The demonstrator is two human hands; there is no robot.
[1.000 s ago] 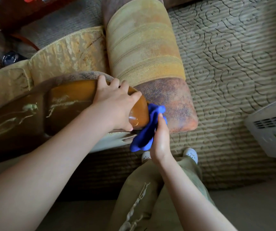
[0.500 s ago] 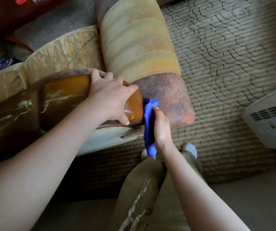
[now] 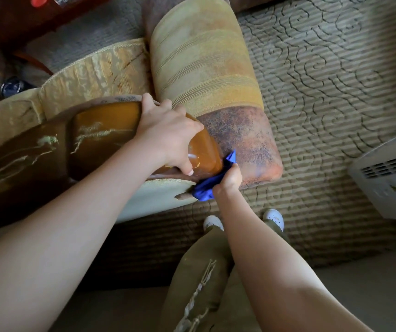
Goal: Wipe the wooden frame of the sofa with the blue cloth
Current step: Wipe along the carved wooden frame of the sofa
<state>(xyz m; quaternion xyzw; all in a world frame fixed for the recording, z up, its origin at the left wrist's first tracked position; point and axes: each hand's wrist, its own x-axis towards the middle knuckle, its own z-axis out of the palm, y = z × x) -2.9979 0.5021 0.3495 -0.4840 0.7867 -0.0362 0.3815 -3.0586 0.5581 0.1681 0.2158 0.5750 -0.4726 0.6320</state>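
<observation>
The sofa's glossy brown wooden frame [image 3: 106, 140] curves across the left of the view, with pale carved marks on it. My left hand [image 3: 168, 137] grips the rounded right end of that frame, fingers curled over its top edge. My right hand [image 3: 228, 182] holds the bunched blue cloth [image 3: 210, 184] and presses it against the lower right corner of the frame, beside the worn padded armrest [image 3: 216, 80]. Part of the cloth is hidden behind my right hand.
A patterned beige carpet [image 3: 335, 80] covers the floor to the right. A white vented appliance [image 3: 390, 178] stands at the right edge. My feet in white shoes [image 3: 273, 216] are just below the armrest. Yellow sofa cushions [image 3: 91, 75] lie behind the frame.
My right hand has moved the blue cloth down from the frame's right end to its lower corner. My left hand has kept its grip on the frame.
</observation>
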